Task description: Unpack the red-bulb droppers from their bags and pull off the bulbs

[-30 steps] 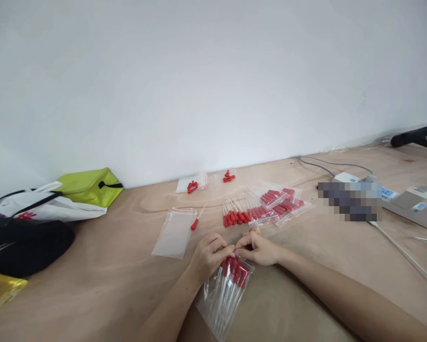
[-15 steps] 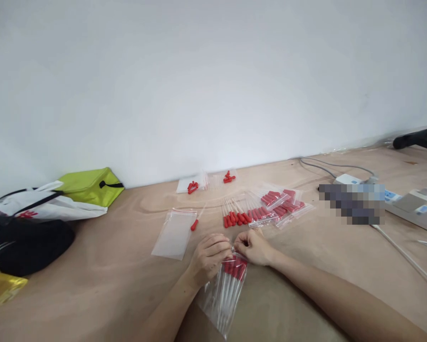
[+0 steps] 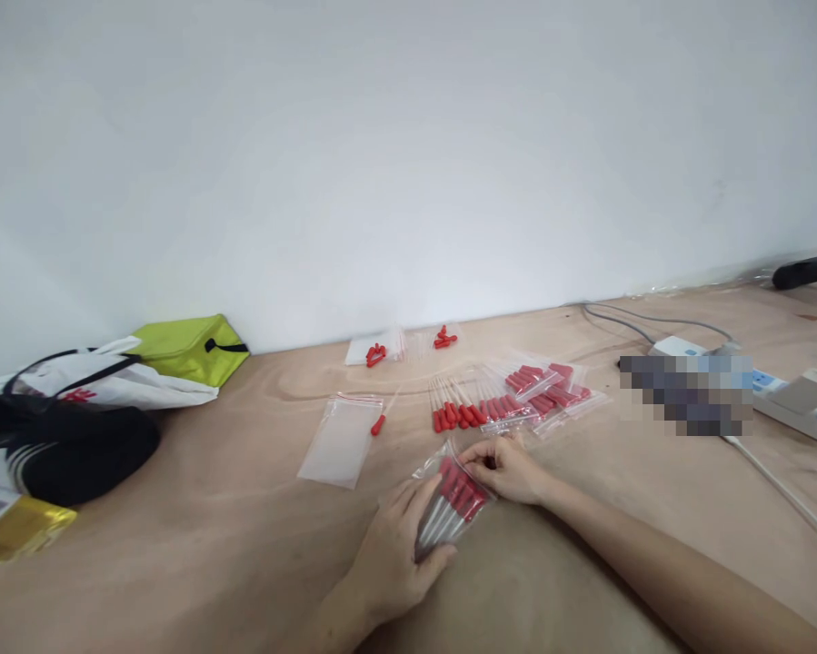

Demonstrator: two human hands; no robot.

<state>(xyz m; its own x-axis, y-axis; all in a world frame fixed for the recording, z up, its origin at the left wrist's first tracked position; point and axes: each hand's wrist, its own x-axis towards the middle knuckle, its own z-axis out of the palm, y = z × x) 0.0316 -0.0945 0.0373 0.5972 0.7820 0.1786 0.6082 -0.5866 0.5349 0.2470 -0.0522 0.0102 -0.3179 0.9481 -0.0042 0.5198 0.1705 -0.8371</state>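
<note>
My left hand (image 3: 404, 549) is wrapped round the lower part of a clear zip bag (image 3: 453, 500), its thumb on the near side. Inside the bag lie several droppers with red rubber bulbs and pale stems, bulbs toward the bag's mouth. My right hand (image 3: 507, 468) pinches the bag's upper right edge near the zip. Beyond the hands, loose droppers (image 3: 449, 413) with red bulbs lie in a row. To the left rests a flat zip bag (image 3: 340, 440), with a single dropper (image 3: 379, 423) beside its right edge.
Filled zip bags (image 3: 548, 391) of droppers overlap right of the row. Near the wall sit red rubber bulbs (image 3: 375, 354) on bags and more bulbs (image 3: 444, 338). A black cap (image 3: 84, 459) and green bag (image 3: 190, 350) lie left; a power strip (image 3: 766, 381) and cables lie right.
My left hand has slid from the bag's mouth down to its lower body. The bag has turned and risen off my lap side. The right hand still pinches the top edge.
</note>
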